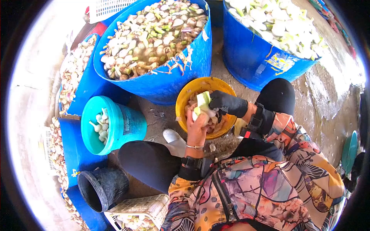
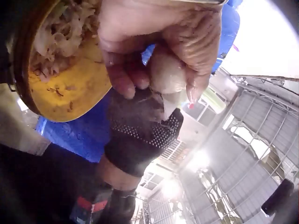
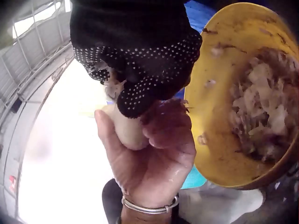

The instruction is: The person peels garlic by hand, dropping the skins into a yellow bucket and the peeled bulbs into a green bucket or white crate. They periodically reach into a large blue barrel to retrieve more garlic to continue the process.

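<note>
At head-view centre, a garlic bulb (image 3: 129, 133) is held by the left hand (image 1: 196, 129) and gloved right hand (image 1: 229, 104), both grips curled round it.

Bare left fingers (image 2: 123, 86) hold a pale bulb (image 2: 167, 72) beside the black-gloved right hand (image 2: 145, 123), near a yellow bucket (image 2: 72, 98) of peelings (image 2: 63, 37).

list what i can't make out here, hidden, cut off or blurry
- Right wrist view: whether the gloved right hand holds a tool at the pale bulb; its own fingers cover the spot.
- Right wrist view: the floor of the yellow bucket, under peelings.
- Head view: what is inside the black bucket, lost in shadow.
- Head view: the rest of the pale crate, cut off by the bottom edge.
</note>
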`<control>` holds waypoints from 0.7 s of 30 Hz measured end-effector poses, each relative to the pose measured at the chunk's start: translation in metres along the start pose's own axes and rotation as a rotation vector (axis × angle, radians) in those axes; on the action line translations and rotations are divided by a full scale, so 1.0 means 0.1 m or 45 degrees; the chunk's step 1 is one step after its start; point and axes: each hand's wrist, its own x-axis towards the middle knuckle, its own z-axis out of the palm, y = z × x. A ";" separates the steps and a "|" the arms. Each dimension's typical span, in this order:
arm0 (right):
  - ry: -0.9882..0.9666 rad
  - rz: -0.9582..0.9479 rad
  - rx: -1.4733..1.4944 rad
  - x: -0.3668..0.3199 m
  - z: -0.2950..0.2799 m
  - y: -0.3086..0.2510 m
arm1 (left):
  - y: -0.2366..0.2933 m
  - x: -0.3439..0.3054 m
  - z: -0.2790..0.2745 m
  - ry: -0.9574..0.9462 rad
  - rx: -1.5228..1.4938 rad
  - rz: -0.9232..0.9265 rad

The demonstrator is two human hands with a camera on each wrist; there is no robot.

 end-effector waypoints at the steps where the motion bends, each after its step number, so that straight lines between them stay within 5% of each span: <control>1: -0.033 0.078 0.101 -0.02 -0.01 -0.02 | 0.03 -0.01 -0.02 -0.094 -0.043 -0.032; 3: -0.053 0.168 0.204 -0.06 -0.02 -0.05 | 0.06 -0.01 -0.02 -0.179 -0.071 -0.053; 6: 0.071 -0.422 -0.059 -0.02 0.05 0.09 | 0.16 -0.01 0.01 -0.177 0.014 0.036; 8: 0.073 -0.485 -0.016 -0.06 0.10 0.19 | 0.19 -0.05 0.04 -0.082 0.128 0.133; 12: 0.061 0.103 0.462 -0.15 0.23 -0.50 | 0.10 -0.01 0.02 0.161 0.481 0.415; 14: -0.062 0.053 0.237 -0.12 0.26 -0.26 | 0.10 -0.04 0.01 0.181 0.557 0.548; 18: -0.249 -0.010 0.062 -0.11 0.26 -0.33 | 0.16 -0.14 -0.09 -0.069 0.376 0.435; 21: -0.247 -0.037 0.095 -0.16 0.35 -0.36 | 0.15 -0.18 -0.05 0.063 0.161 0.359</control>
